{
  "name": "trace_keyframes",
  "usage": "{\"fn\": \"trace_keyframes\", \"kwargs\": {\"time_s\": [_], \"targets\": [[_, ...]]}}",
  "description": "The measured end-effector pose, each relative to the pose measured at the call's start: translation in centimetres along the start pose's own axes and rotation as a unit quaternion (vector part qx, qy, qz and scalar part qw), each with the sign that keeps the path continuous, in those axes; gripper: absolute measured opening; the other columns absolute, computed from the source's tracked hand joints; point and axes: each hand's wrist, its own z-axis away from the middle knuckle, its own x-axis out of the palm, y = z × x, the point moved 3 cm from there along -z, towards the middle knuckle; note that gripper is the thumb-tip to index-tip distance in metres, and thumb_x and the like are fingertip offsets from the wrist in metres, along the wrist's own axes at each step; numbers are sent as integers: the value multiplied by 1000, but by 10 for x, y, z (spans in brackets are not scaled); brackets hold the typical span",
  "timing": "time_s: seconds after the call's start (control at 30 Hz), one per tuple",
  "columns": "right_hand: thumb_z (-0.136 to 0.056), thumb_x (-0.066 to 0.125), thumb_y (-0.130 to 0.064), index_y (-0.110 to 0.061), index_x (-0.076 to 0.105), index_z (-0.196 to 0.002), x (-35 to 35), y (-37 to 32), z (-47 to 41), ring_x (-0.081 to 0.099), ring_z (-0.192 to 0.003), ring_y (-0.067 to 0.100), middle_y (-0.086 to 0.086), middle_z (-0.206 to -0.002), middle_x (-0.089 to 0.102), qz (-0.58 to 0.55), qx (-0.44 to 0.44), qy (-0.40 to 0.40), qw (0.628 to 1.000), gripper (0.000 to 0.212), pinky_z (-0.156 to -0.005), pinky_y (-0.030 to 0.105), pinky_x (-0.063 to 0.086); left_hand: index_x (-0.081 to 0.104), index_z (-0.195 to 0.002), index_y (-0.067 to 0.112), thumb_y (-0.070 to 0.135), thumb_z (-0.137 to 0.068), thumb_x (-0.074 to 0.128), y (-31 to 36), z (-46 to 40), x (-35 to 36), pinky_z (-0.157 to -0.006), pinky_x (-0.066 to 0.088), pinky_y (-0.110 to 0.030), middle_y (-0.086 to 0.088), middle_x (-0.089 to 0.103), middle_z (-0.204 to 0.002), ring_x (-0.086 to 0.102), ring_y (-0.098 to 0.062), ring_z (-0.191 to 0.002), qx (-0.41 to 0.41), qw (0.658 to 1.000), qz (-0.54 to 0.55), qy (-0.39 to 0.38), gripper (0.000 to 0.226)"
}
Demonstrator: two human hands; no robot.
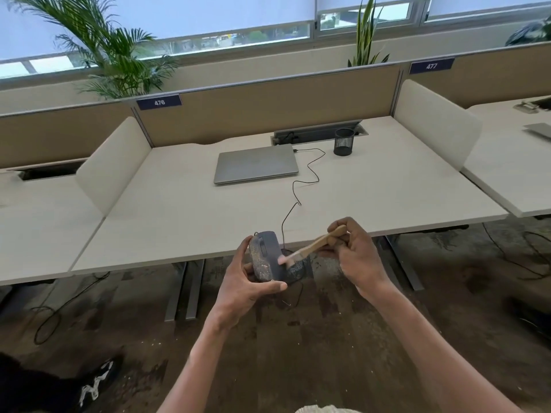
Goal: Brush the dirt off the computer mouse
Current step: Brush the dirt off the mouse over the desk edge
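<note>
Pale office tables run across the middle of the frame, split by beige partitions with number plates, and windows with lowered blinds and leafy plants fill the top. On the centre table lies a closed grey laptop, with a black mesh pen cup to its right near the back edge. A thin black cable snakes from the laptop's right side down toward the table's front edge.

Just below that front edge, in the lower centre of the frame, the left hand holds a grey computer mouse in the air above the dark floor, its grip closed around the mouse from the sides with the thumb across the near end. Speckled dirt covers the mouse's left side. The right hand, its grip clamped on the handle, holds a wooden brush slanting down to the left, and the light bristles touch the mouse's right side. A black shoe shows at the lower left.
</note>
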Motion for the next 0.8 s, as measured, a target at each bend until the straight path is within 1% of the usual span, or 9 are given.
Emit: {"fn": "trace_keyframes", "kwargs": {"time_s": [0.07,0.13,0.23,0.3,0.4,0.5,0.57,0.73,0.8], "targets": [[-99,50,10,-15,60,-97,-3,3,7,75,-92,20,20,-99,68,11,15,-20,1000,26,-75,31,62,31,-150,52,32,-50,104,-4,0,-3,-76,56,-10,14,57,-129,66,12,-104,-2,1000,3,8,125],[-99,51,8,-12,59,-101,-6,1,9,75,-92,21,17,-97,70,-11,22,-8,1000,22,-76,31,63,30,-153,51,32,-51,105,-4,-1,-2,-77,56,-10,10,58,-129,65,13,-104,-4,1000,2,8,128],[-99,51,9,-9,58,-104,-8,-7,11,75,-91,20,9,-92,72,-35,9,24,999,20,-77,33,63,30,-156,47,38,-49,103,1,-1,2,-83,58,-14,3,59,-137,67,1,-111,4,1000,-7,11,130],[-98,50,12,-10,58,-103,-6,-10,17,75,-91,19,9,-94,71,1,-7,20,1000,24,-77,33,63,29,-156,47,40,-49,102,1,-1,2,-86,59,-18,-5,57,-145,66,-11,-117,6,1000,-7,17,130],[-96,51,14,-14,58,-102,-5,-10,28,76,-91,15,7,-96,72,75,-27,6,997,30,-77,29,62,28,-156,47,41,-48,103,4,-2,2,-84,59,-17,-8,54,-148,64,-13,-117,9,1000,-6,17,130],[-96,53,13,-15,59,-103,-6,-12,32,76,-89,14,5,-96,71,68,-41,22,997,28,-75,24,61,28,-156,47,41,-48,104,9,-3,4,-99,59,-38,-10,56,-147,66,-21,-120,6,1000,-8,18,132],[-96,54,12,-15,59,-103,-3,-13,33,76,-89,13,6,-97,72,75,-53,25,995,28,-75,24,62,29,-155,47,47,-43,101,9,-3,6,-102,58,-46,-10,59,-144,68,-23,-119,3,1000,-8,16,134],[-94,54,14,-17,57,-101,-7,-10,38,76,-86,9,2,-94,74,142,-86,29,986,32,-74,30,64,32,-147,54,50,-36,101,8,-6,10,-76,60,-18,4,65,-125,73,-7,-102,-4,1000,2,11,131],[-94,54,14,-22,56,-99,-9,-13,38,75,-86,7,1,-94,75,167,-99,32,981,37,-74,28,63,32,-148,52,53,-34,102,8,-6,9,-76,59,-16,5,64,-126,73,-4,-102,-8,1000,7,11,134]]}}
